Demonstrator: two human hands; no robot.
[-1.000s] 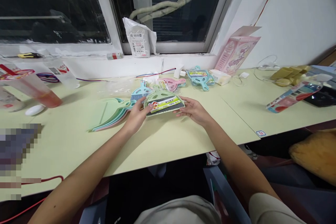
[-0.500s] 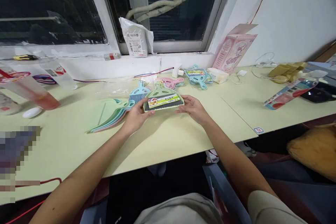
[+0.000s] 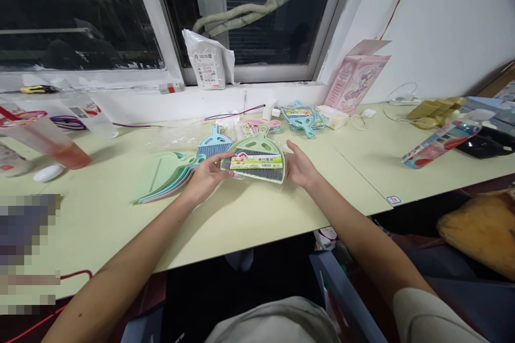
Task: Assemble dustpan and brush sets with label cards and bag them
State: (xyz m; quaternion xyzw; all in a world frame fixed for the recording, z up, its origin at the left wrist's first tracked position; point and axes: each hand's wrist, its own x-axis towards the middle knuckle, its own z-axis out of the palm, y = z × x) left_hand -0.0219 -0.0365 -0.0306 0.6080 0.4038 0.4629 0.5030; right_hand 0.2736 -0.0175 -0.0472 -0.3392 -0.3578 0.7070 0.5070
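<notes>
A green dustpan and brush set [image 3: 258, 156] with a printed label and clear wrapping is raised over the table, its handle pointing away from me. My left hand [image 3: 210, 176] pinches its left edge. At the right edge is my right hand [image 3: 300, 165], thumb raised and the other fingers partly hidden behind the set. Left of it lies a stack of dustpans [image 3: 164, 177] in green, blue and pink. A blue brush [image 3: 214, 142] rests just behind my left hand. Farther back are a pink set [image 3: 257, 127] and blue packaged sets [image 3: 300, 117].
On the table's left stand a cup with red drink [image 3: 48, 139] and a white mouse [image 3: 48, 172]. A drink bottle [image 3: 438, 144] leans at right. A pink box [image 3: 356, 77] and a tissue pack [image 3: 333, 117] are near the wall. Clear plastic [image 3: 173, 136] lies behind the dustpans.
The green set has tipped so its labelled face and handle show more fully. My right hand has shifted along its right edge, with the thumb now lifted.
</notes>
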